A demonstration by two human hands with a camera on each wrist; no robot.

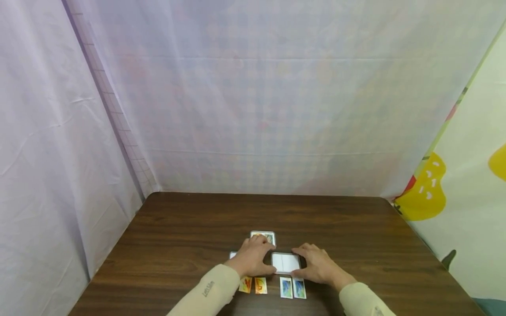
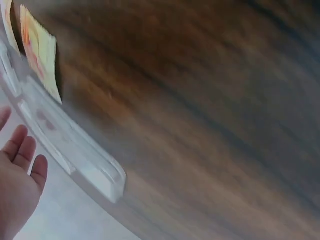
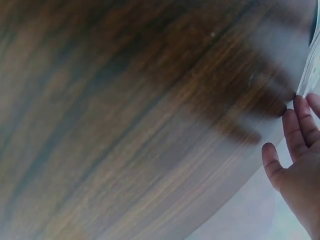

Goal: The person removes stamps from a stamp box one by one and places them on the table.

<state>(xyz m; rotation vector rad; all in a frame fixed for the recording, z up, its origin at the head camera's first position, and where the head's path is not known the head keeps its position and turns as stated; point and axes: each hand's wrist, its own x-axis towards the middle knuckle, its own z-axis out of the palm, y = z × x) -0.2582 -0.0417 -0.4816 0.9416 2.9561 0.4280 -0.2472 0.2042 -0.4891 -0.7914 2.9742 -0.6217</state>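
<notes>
A shallow clear plastic case (image 1: 285,263) with a white inside lies on the table between both hands. My right hand (image 1: 318,265) holds its right end, index finger at the far corner and thumb at the near one. On the other side, my left hand (image 1: 251,256) has thumb and index finger spread at the case's left edge, its other fingers loose. Under the left hand a second clear case (image 2: 75,135) is mostly hidden in the head view. Beyond it sits a third case with a picture card (image 1: 269,237), partly covered by the left fingers.
Two orange-yellow picture cards (image 1: 260,285) lie just below the left hand. Two blue-green picture cards (image 1: 286,288) lie side by side below the middle case. The dark wood-grain table (image 1: 189,228) reaches back to a pale curtain (image 1: 253,109).
</notes>
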